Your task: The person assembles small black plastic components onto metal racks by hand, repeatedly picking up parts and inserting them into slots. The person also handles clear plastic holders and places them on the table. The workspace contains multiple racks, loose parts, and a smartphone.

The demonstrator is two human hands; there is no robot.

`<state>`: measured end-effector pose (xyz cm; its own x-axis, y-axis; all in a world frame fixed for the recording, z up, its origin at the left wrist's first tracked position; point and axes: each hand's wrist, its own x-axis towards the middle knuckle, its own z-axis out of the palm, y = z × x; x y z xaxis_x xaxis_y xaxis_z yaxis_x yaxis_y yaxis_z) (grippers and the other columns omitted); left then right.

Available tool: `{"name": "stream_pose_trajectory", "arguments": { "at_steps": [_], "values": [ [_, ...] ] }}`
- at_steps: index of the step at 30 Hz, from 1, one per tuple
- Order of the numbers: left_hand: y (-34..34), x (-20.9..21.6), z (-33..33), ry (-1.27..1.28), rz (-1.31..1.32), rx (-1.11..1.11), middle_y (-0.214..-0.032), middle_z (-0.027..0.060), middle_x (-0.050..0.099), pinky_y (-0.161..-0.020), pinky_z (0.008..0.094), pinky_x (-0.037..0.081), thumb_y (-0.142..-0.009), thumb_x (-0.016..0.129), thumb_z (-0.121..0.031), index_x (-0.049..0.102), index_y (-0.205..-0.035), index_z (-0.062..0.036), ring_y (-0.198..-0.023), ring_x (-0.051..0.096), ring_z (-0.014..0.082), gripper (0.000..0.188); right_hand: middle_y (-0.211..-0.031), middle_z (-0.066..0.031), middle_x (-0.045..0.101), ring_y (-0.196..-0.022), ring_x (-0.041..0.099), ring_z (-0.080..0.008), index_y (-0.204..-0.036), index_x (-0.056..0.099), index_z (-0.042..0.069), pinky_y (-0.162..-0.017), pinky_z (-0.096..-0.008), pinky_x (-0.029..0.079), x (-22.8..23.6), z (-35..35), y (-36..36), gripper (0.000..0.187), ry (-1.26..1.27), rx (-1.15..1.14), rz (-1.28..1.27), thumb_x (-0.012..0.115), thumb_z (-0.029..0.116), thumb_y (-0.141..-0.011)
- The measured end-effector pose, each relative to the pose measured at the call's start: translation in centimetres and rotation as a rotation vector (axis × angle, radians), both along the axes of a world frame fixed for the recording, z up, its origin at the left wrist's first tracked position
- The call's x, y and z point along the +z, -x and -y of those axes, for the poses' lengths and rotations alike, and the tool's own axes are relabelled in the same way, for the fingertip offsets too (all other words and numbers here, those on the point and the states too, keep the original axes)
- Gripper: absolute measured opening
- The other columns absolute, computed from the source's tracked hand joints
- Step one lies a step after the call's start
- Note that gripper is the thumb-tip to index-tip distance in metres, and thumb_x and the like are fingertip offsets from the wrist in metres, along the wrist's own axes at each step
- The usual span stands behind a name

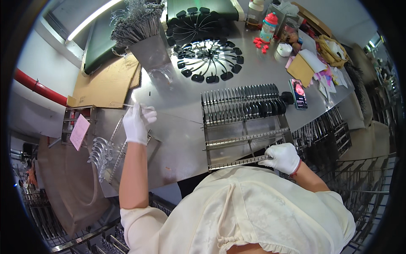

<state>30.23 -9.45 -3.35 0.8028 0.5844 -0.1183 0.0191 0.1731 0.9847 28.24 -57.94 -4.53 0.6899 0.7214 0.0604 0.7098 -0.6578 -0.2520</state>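
My left hand (138, 123), in a white glove, is over the left side of the metal table, above a narrow metal rack (120, 146). Its fingers are curled; what they hold, if anything, I cannot make out. My right hand (281, 158), also gloved in white, grips the near right end of a larger metal rack (241, 142). Slim dark pieces (243, 99) stand upright in rows along that rack's far part. Its nearer slotted bars carry no pieces. Clear curved pieces (100, 154) hang beside the left rack.
Black paddle-ended pieces (211, 59) fan out in rings at the back. A metal bin (150, 51) of thin wires stands behind cardboard (105, 82). At right lie a phone (298, 94), papers (306, 67) and a red-capped bottle (268, 28). A pink card (79, 132) hangs at left.
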Motion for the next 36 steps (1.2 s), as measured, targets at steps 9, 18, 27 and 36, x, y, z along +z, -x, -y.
{"name": "stream_pose_trajectory", "arguments": {
  "at_steps": [9, 18, 27, 36],
  "values": [
    [-0.9, -9.6, -2.5, 0.424, -0.296, -0.027, -0.102, 0.0189, 0.072, -0.068, 0.0373, 0.062, -0.112, 0.043, -0.026, 0.058, -0.102, -0.0040, -0.085, 0.074, 0.0285, 0.028, -0.065, -0.0066, 0.063, -0.062, 0.066, -0.0278, -0.072, 0.066, 0.012, -0.058, -0.0393, 0.052, 3.4, -0.4, -1.3, 0.039, -0.016, -0.007, -0.013, 0.083, 0.047, -0.075],
    [-1.5, -8.2, 10.5, 0.254, -0.386, -0.262, -0.063, -0.0061, 0.054, -0.047, 0.0203, 0.035, -0.103, 0.062, -0.048, 0.065, -0.081, -0.0130, -0.052, 0.048, 0.0039, 0.041, -0.064, -0.0100, 0.063, -0.060, 0.065, -0.0318, -0.067, 0.065, 0.009, -0.058, -0.0426, 0.052, 4.9, -3.3, -2.4, 0.045, 0.022, -0.005, -0.036, 0.075, 0.049, -0.083],
    [-2.0, -10.4, 5.8, 0.108, -0.329, -0.051, -0.074, -0.0021, 0.059, -0.045, 0.0186, 0.036, -0.099, 0.073, -0.029, 0.069, -0.094, -0.0063, -0.053, 0.049, 0.0050, 0.024, -0.066, -0.0112, 0.065, -0.059, 0.066, -0.0327, -0.071, 0.066, 0.009, -0.056, -0.0454, 0.053, 2.9, -5.9, -3.3, 0.047, -0.032, 0.026, -0.071, 0.070, 0.052, -0.089],
    [-2.4, -11.9, 1.1, 0.390, -0.123, 0.127, -0.079, -0.0010, 0.057, -0.042, 0.0168, 0.037, -0.105, 0.062, -0.034, 0.061, -0.104, -0.0052, -0.057, 0.048, 0.0037, 0.029, -0.061, -0.0091, 0.062, -0.056, 0.065, -0.0296, -0.070, 0.063, 0.010, -0.053, -0.0421, 0.051, 1.3, -7.1, -4.6, 0.047, -0.072, 0.038, 0.008, 0.071, 0.053, -0.088]
  ]
}}
